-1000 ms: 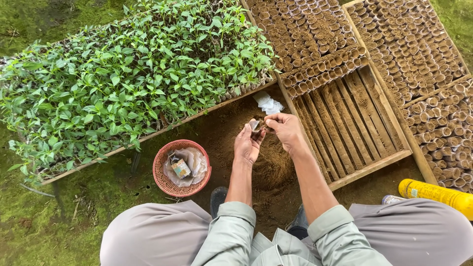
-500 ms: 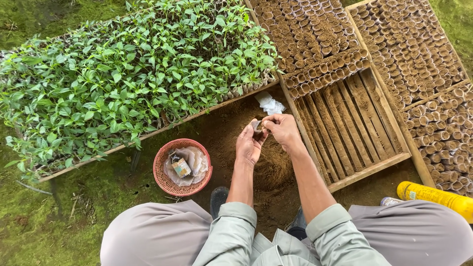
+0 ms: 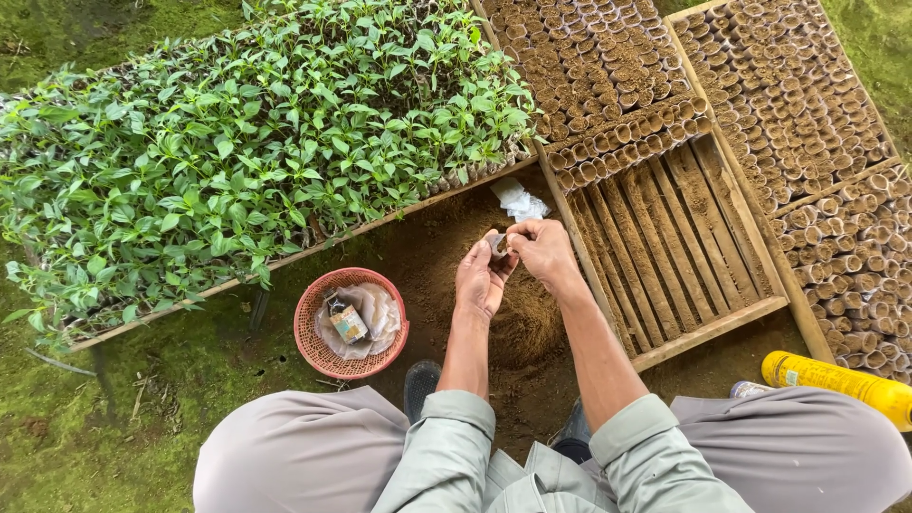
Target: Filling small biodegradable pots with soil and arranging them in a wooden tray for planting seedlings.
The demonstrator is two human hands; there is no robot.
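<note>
Outdoor plot, mossy green ground [image 3: 85,418] with a bare patch of brown earth in the middle. A heap of loose brown soil [image 3: 518,318] sits on that patch, directly below the hands.

Left hand [image 3: 480,277] — palm turned up, fingers curled, its grip closed around a small soil-filled paper cup [image 3: 497,244] held at the fingertips above the heap. Right hand [image 3: 541,252] meets it from the other side — thumb and forefinger pinched together at the cup's rim, touching it. Whether anything sits between those fingertips is too small to tell.

Left of the hands, a wooden tray of green seedlings [image 3: 256,152], densely leafed, resting on the ground. Just beyond the hands, a crumpled white scrap [image 3: 518,199] lies on the earth beside the tray's edge. Right of the hands, a slatted wooden tray [image 3: 679,237], its near part bare slats, its far part packed with rows of small brown cups [image 3: 608,85]. A second tray of cups [image 3: 807,104] lies further right.

Near the left knee, a round red mesh basket [image 3: 309,342] holding crumpled paper and a small packet [image 3: 348,323]. By the right knee, a yellow bottle [image 3: 841,377] lying on its side. Grey trousers and pale green sleeves fill the lower edge; a dark shoe [image 3: 421,385] shows between the knees.
</note>
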